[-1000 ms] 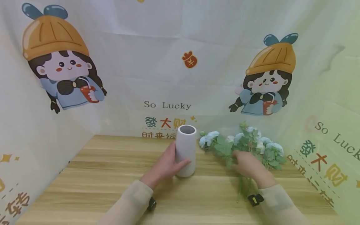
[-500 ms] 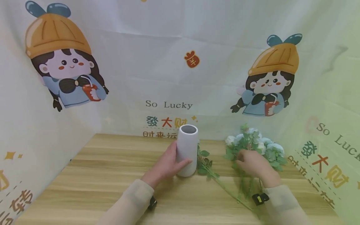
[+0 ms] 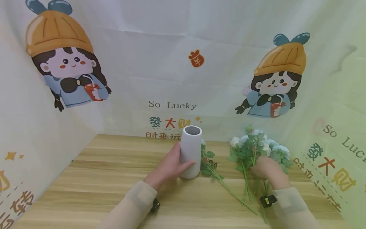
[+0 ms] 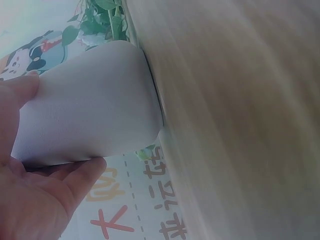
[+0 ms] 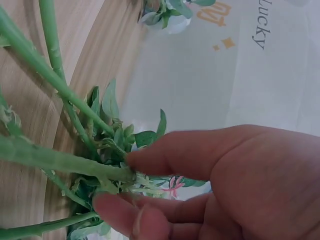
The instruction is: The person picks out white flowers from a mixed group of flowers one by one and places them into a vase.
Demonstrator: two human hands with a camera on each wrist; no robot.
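Observation:
My left hand (image 3: 169,163) grips a white cylindrical vase (image 3: 191,156) standing upright on the table, thumb across its front. In the left wrist view the vase (image 4: 95,105) has fingers and thumb around its sides. My right hand (image 3: 268,170) is at a bunch of artificial flowers (image 3: 247,146) with pale blue and white blooms. In the right wrist view the thumb and fingers pinch one thick green flower stem (image 5: 60,159). A separate flower stem (image 3: 228,190) lies slantwise to the right of the vase, its bloom mostly hidden behind it.
The wooden table (image 3: 114,178) is bounded by a pale printed cloth (image 3: 137,79) at the back and sides. Other loose stems (image 3: 246,183) cross the table near my right wrist, which wears a black strapped device (image 3: 268,201).
One flower stem has come apart from the bunch and lies left, behind the vase. My right hand has moved right and now pinches a stem in the bunch. The left hand keeps its grip.

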